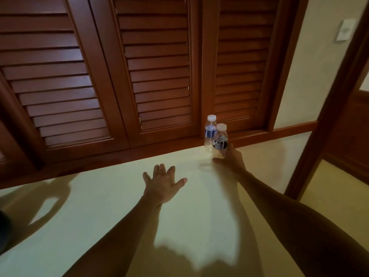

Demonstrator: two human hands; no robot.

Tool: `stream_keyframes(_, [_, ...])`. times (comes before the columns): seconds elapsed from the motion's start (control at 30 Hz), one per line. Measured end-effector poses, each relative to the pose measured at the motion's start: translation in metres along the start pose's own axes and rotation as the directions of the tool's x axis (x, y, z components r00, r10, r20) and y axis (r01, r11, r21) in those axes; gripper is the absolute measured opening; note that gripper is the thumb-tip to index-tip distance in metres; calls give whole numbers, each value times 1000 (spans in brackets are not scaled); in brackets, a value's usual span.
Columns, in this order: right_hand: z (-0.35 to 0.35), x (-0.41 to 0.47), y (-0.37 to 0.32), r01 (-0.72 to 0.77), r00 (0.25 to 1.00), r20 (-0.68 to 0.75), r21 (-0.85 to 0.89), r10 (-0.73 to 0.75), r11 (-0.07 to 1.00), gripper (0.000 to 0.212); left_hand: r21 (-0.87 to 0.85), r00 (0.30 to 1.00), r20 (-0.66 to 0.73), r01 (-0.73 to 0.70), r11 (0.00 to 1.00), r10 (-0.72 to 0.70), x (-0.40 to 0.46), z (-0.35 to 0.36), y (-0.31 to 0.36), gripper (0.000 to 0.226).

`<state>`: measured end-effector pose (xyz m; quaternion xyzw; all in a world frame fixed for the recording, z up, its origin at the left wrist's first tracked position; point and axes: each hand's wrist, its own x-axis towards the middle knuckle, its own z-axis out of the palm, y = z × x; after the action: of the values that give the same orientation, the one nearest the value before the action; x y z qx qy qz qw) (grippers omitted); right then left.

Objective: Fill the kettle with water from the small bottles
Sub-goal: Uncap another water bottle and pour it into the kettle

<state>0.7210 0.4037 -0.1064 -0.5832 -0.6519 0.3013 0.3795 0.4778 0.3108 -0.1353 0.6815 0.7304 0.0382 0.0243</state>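
Two small water bottles stand upright at the far edge of the pale table [111, 206], just in front of the wooden louvred shutters [159, 76] that run along the wall behind it. The nearer bottle [220, 141] has a white cap and a dark label; it overlaps the farther bottle [209, 132] in this view, and whether the two touch cannot be told. The farther bottle also carries a white cap, with a blue label round its middle. Both are clear plastic, and how full they are cannot be made out in the dim light.

The right hand [232, 159] reaches out to the nearer bottle and holds it low on the body, thumb curled round the base on the left side and fingers wrapped behind on the right. The bottle's base is at the table surface.

The left hand [163, 182] lies flat just over or on the table, palm down, fingers straight and spread, holding nothing. It is near the bottles, to their left.

Shadows of both arms fall across the table. A pale wall [295, 76] with a light switch plate [346, 30] stands to the right of the shutters, beside a dark wooden door frame [323, 120].
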Motion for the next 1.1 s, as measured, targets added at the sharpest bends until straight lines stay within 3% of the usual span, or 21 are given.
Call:
stream_keyframes(0.33, [10, 9, 14, -5, 1000, -25, -10, 5, 1000, 55, 1, 999, -38, 2, 1000, -2, 5, 6, -1, 77])
stream_keyframes(0.7, [6, -11, 15, 16, 997, -74, 64, -11, 998, 73, -30, 999, -47, -14, 999, 12, 6, 4, -3, 74])
stream_keyframes(0.83, [5, -45, 12, 3, 992, -124, 108, 10, 994, 73, -186, 994, -104, -44, 982, 24, -3, -2, -6, 62])
stream_keyframes(0.93, [8, -77, 4, 38, 999, -34, 89, -35, 995, 61, -350, 975, -219, -125, 928, 49, -22, -4, -10, 55])
stream_keyframes(1.1, [42, -127, -33, 168, 976, 140, 17, -169, 986, 58, -357, 952, -279, -226, 906, 128, -75, -5, -31, 43])
